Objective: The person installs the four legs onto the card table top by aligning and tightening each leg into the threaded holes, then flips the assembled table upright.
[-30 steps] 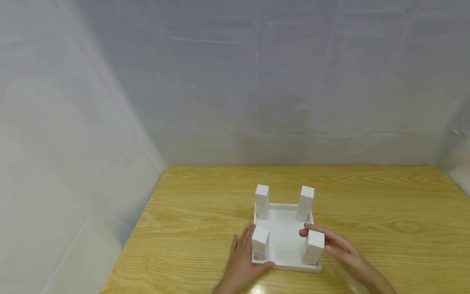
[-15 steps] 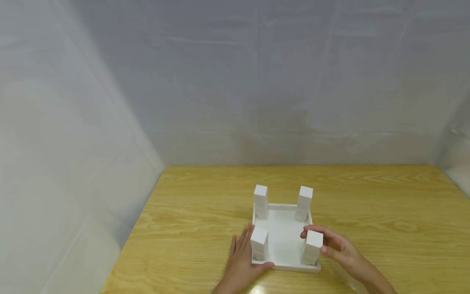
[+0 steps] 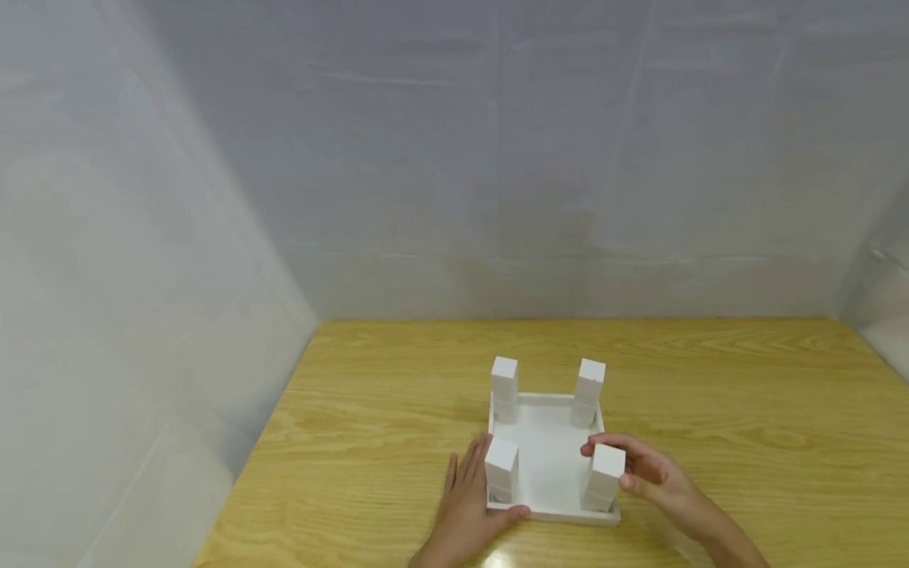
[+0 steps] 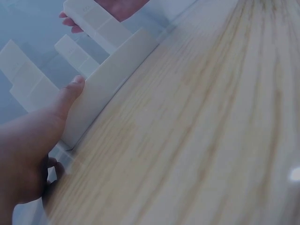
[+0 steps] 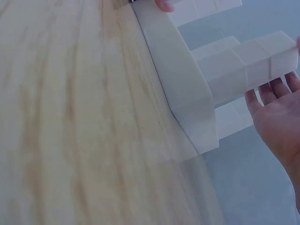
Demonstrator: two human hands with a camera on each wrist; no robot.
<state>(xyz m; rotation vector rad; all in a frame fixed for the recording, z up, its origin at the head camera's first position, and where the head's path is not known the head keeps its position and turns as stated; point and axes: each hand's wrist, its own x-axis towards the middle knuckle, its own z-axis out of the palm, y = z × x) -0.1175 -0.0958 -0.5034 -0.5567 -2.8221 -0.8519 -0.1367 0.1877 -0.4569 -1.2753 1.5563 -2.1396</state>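
A square white tray (image 3: 554, 469) bears a stack of white blocks at each corner. My left hand (image 3: 465, 501) rests at its near left corner, fingers straight along the left side and thumb against the front wall. In the left wrist view the thumb (image 4: 70, 96) reaches up to the rim. My right hand (image 3: 663, 481) pinches the top block (image 3: 606, 465) of the near right stack, thumb on the right and fingers behind. The right wrist view has the fingers around the end of that block stack (image 5: 255, 58), which stands upright on the tray.
Beside my left hand stands the near left stack (image 3: 503, 469). The far left stack (image 3: 505, 386) and far right stack (image 3: 589, 390) rise at the back corners. Under everything is a wood-grain table (image 3: 376, 410), with pale sheeting (image 3: 426, 158) behind and on the left.
My right thumb has come in from the right and now touches the near right block; the fingers behind it have barely moved. My left hand stays at the tray corner.
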